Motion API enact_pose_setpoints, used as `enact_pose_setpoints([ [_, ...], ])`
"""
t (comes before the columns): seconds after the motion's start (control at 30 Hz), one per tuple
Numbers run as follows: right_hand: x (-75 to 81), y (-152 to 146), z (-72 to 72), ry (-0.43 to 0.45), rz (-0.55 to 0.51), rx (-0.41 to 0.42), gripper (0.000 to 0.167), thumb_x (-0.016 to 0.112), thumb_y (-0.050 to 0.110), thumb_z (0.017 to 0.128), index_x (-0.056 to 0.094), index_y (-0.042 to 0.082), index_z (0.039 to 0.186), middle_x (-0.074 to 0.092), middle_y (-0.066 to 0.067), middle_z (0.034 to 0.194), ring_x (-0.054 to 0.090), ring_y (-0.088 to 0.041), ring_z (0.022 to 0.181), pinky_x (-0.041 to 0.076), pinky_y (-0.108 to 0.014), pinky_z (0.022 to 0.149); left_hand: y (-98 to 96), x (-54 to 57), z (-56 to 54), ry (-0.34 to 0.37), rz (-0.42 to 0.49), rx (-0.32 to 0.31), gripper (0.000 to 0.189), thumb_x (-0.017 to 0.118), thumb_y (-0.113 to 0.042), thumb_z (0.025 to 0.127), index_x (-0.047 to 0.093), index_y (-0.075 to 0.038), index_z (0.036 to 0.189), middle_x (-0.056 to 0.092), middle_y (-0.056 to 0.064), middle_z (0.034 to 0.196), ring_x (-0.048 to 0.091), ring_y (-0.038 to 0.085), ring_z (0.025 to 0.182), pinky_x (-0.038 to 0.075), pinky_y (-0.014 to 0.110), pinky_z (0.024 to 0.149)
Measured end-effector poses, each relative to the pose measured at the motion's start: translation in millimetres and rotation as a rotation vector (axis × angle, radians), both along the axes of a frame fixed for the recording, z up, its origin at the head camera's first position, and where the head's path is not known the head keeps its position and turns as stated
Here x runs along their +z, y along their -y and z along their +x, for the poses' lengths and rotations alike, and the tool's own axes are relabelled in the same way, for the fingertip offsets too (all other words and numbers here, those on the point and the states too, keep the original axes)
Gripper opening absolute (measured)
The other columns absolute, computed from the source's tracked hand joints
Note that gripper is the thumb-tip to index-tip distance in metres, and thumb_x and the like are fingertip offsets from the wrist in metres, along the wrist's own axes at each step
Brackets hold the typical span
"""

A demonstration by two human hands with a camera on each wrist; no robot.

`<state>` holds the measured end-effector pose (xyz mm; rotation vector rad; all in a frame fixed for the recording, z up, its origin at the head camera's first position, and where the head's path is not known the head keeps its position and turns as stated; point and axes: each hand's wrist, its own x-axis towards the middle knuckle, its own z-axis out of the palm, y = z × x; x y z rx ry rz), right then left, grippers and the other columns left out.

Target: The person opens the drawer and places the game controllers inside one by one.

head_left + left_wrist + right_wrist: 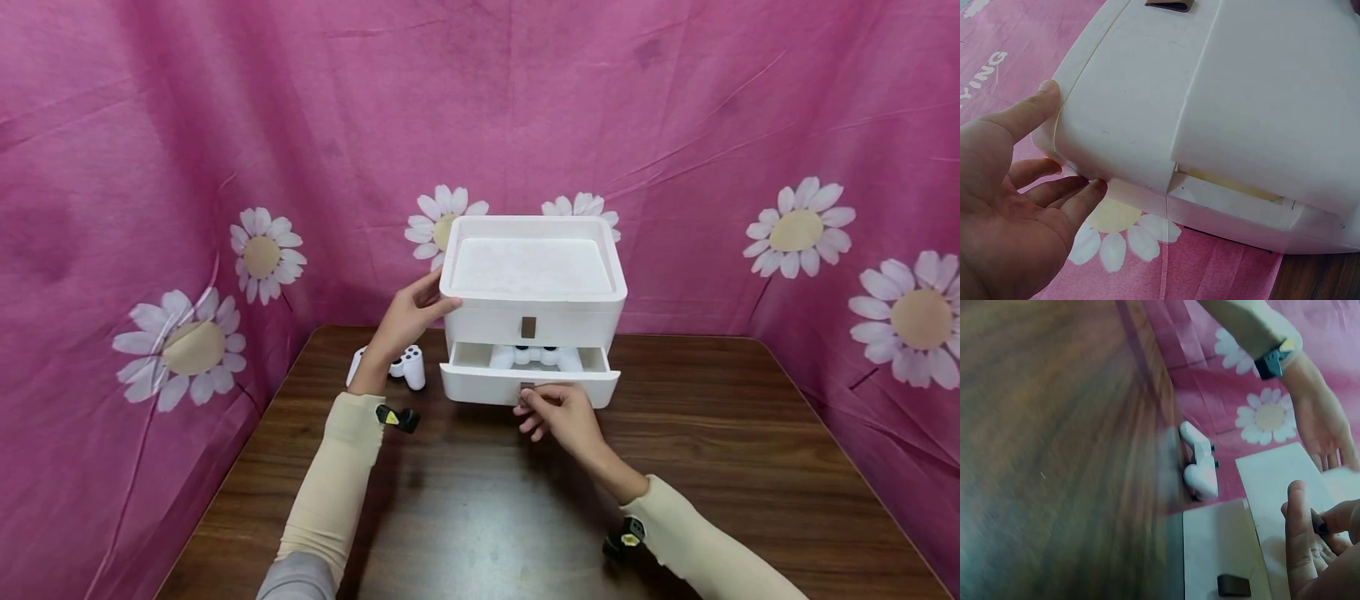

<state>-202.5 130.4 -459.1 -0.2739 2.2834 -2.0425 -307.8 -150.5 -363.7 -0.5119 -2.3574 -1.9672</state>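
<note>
Right grip (567,419) pinches the brown tab (527,386) on the white cabinet's (483,321) open lower drawer (480,386), white controller (536,357) inside. Left grip (406,322) is spread wide, touching the cabinet's upper left corner. Second controller (412,368) (partly hidden by the left wrist) sits on the counter (465,500), left of the cabinet.

The left wrist (371,371) hides the middle of the loose controller (412,367) on the table (480,525); the drawer (478,385) hides the lower part of the inner controller (504,358); the right hand (566,417) partly covers its handle (527,387) and is cut off in the right wrist view
</note>
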Motion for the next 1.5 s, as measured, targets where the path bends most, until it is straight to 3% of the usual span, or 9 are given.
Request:
enact_pose_setpoints([
  [0.37, 1.0, -0.2, -34.7, 0.017, 0.022, -0.043, 0.028, 0.067, 0.013, 0.106, 0.076, -0.013, 0.110, 0.080, -0.027, 0.094, 0.075, -0.012, 0.060, 0.064, -0.031, 0.054, -0.1, -1.2, -1.0, -0.008, 0.004, -0.005, 0.076, 0.082, -0.028, 0.097, 0.045, -0.022, 0.163, 0.053, 0.006, 0.163, 0.052, 0.021, 0.149, 0.049, 0.043, 0.119],
  [0.7, 3.1, -1.3, -53.6, 0.063, 0.001, -0.055, 0.033, 0.066, 0.015, 0.107, 0.072, -0.016, 0.115, 0.080, -0.027, 0.097, 0.073, -0.009, 0.058, 0.062, -0.026, 0.054, -1.9, -0.7, -0.5, -0.005, 0.013, 0.003, 0.075, 0.082, -0.027, 0.097, 0.047, -0.023, 0.163, 0.055, 0.007, 0.161, 0.054, 0.021, 0.147, 0.051, 0.041, 0.118],
  [1.33, 7.0, -4.4, -59.8, 0.070, 0.070, -0.033, 0.034, 0.065, 0.017, 0.108, 0.073, -0.013, 0.119, 0.080, -0.026, 0.100, 0.073, -0.010, 0.060, 0.064, -0.029, 0.057, -1.4, -0.4, -0.7, -0.005, 0.011, 0.003, 0.074, 0.081, -0.023, 0.097, 0.047, -0.020, 0.162, 0.052, 0.008, 0.163, 0.051, 0.022, 0.150, 0.049, 0.044, 0.120],
  [1.5, 15.5, -13.3, -55.3, -0.006, 0.159, -0.018, 0.033, 0.066, 0.018, 0.108, 0.074, -0.013, 0.118, 0.079, -0.029, 0.100, 0.074, -0.016, 0.062, 0.065, -0.034, 0.057, -0.8, -0.2, 1.2, -0.003, 0.012, -0.003, 0.074, 0.081, -0.024, 0.098, 0.046, -0.021, 0.163, 0.050, 0.007, 0.165, 0.050, 0.022, 0.151, 0.048, 0.044, 0.120],
])
